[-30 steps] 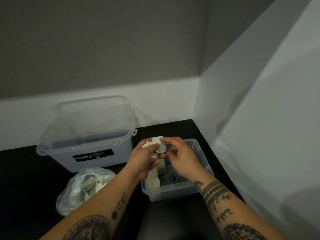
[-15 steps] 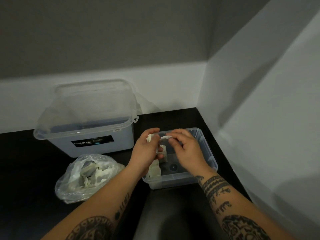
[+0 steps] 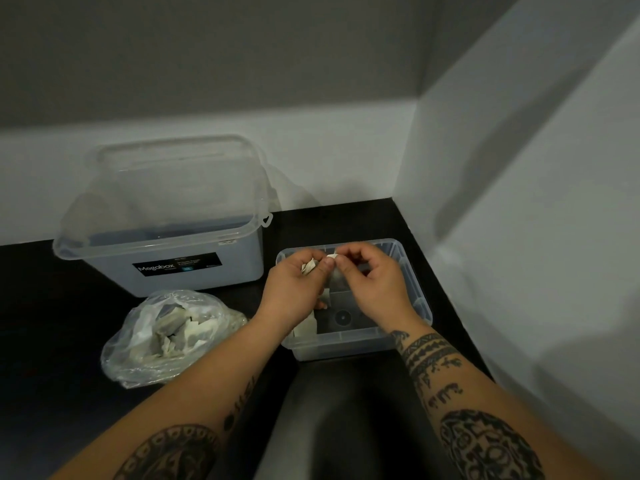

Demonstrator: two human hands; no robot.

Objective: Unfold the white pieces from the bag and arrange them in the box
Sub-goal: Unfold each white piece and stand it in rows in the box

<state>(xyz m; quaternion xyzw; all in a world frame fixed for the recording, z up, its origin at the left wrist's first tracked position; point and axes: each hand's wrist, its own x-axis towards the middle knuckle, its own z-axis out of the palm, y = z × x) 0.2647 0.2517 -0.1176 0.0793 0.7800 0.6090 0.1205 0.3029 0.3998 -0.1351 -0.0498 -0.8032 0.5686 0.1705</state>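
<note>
White pieces point(image 3: 180, 329) wait folded in the clear bag point(image 3: 138, 362) at my eight o'clock, just in front of the big lidded tub point(image 3: 194, 271) at ten. Moving right, my left hand point(image 3: 294, 292) is curled shut on a crumpled piece point(image 3: 309, 266), and my right hand point(image 3: 372, 289) pinches its other end point(image 3: 331, 258) between thumb and forefinger, both over the small box point(image 3: 420, 299) at twelve. I judge I'm mid-unfold. A few flattened pieces point(image 3: 306, 329) seem to lie along the box's left side, though my wrist hides most. Next I should pull the ends apart gently, then lay it flat beside those.
</note>
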